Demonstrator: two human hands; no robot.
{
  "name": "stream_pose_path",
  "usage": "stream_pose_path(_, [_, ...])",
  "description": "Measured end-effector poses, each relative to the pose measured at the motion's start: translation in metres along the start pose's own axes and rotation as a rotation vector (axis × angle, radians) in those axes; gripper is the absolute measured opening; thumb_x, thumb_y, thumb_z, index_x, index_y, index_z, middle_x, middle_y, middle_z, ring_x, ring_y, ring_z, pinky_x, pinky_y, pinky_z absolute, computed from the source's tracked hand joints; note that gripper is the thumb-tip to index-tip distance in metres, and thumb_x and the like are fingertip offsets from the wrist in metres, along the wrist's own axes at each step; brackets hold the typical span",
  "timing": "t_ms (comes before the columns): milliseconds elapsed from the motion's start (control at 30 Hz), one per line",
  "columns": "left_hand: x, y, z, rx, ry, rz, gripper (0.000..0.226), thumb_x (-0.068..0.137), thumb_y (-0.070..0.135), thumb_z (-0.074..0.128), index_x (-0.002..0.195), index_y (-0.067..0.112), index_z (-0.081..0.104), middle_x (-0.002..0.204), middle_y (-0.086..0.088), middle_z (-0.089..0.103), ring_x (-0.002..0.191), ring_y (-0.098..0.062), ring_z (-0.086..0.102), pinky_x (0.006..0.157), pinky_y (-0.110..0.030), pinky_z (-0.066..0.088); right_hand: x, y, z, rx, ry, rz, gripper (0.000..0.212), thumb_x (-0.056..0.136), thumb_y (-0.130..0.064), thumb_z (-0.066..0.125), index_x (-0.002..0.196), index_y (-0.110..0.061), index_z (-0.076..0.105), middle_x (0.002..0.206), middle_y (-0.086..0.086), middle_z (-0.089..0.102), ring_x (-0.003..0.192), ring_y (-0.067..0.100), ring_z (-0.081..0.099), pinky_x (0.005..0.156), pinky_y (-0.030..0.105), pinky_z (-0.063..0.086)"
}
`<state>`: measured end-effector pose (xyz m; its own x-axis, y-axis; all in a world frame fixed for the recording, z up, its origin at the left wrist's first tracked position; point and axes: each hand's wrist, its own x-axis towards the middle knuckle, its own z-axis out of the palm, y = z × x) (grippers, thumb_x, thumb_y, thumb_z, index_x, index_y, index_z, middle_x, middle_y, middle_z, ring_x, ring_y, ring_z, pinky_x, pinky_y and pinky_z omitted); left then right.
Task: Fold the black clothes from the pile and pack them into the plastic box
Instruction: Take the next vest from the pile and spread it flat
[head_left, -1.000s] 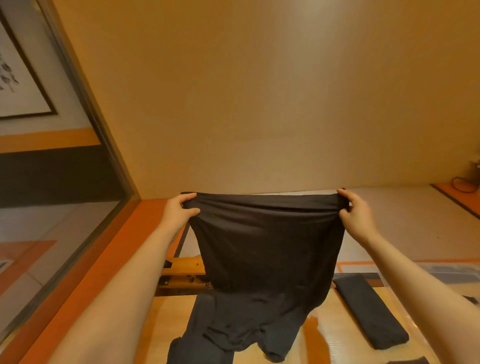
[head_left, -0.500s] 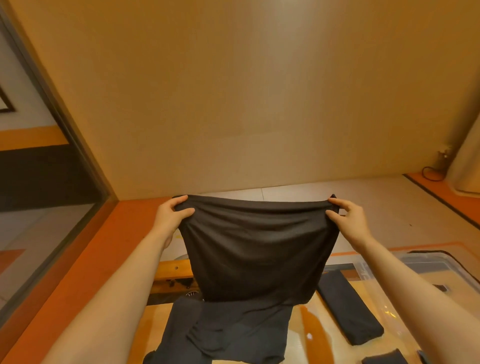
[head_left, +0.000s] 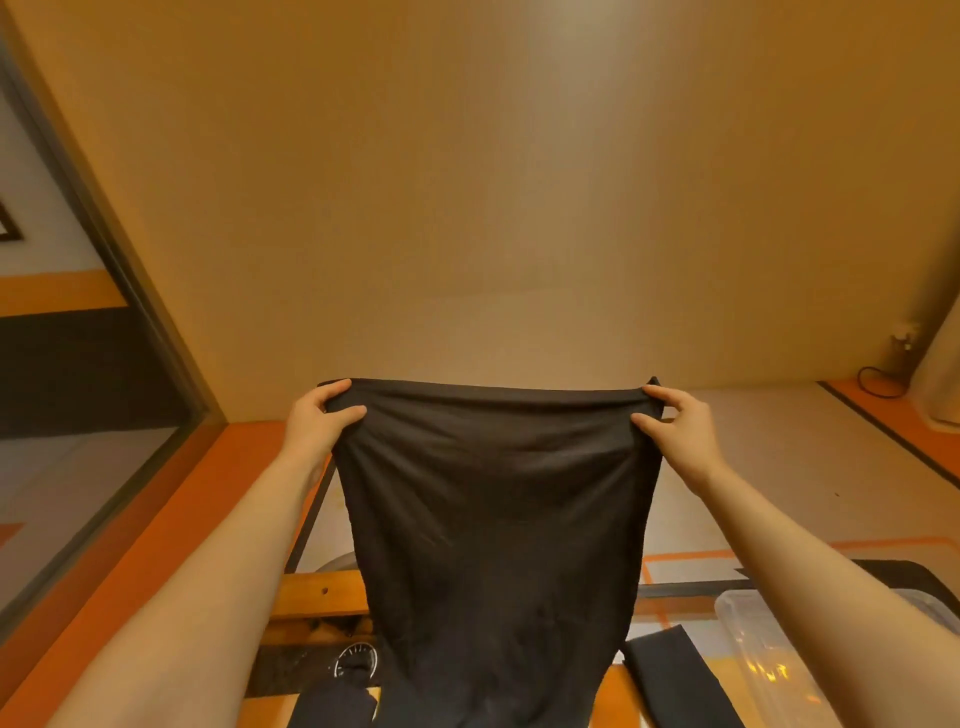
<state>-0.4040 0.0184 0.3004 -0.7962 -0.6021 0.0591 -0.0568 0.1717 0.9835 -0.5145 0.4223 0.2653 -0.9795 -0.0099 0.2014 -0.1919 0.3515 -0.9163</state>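
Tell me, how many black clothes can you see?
3. One black garment is held up by the left hand and right hand. A folded one lies right of it, a crumpled one lower left. More may be hidden behind.

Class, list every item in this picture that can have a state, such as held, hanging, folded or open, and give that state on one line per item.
Black garment: held up by its top edge, hanging spread.
Left hand: grips the garment's top left corner.
Right hand: pinches the garment's top right corner.
Folded black cloth: lying flat, folded, beside the box.
Plastic box: no lid on it; contents mostly hidden.
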Motion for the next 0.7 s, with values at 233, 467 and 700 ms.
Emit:
stream_pose_path(233, [0.021,0.078,-0.006,-0.042,0.040,0.140,0.051,0.079,0.001,0.073,0.127,0.012,0.060,0.122,-0.009,0.060,0.108,-0.023,0.059,0.091,-0.032,0.050,0.038,-0.066,-0.021,0.028,0.074,-0.154,0.053,0.084,-0.011,0.074,0.134,-0.016,0.057,0.129,0.003,0.059,0.095,0.025,0.067,0.088,0.049,0.056])
stream_pose_path(467, [-0.014,0.072,-0.023,-0.109,0.013,0.115,0.043,0.081,0.007,0.072,0.122,0.016,0.065,0.122,-0.006,0.060,0.110,-0.024,0.059,0.097,-0.037,0.050,-0.011,-0.069,-0.036,0.010,0.098,-0.161,0.052,0.087,-0.014,0.072,0.136,-0.015,0.055,0.130,0.005,0.057,0.101,0.025,0.062,0.092,0.048,0.055])
stream_pose_path(700, [-0.092,-0.008,-0.039,-0.099,-0.042,-0.044,0.035,0.083,0.006,0.071,0.116,0.018,0.068,0.124,-0.008,0.059,0.109,-0.027,0.060,0.096,-0.039,0.051,-0.106,-0.010,-0.034,-0.102,0.053,-0.040,0.049,0.089,-0.006,0.067,0.137,-0.008,0.054,0.131,0.014,0.057,0.106,0.025,0.057,0.096,0.044,0.052])
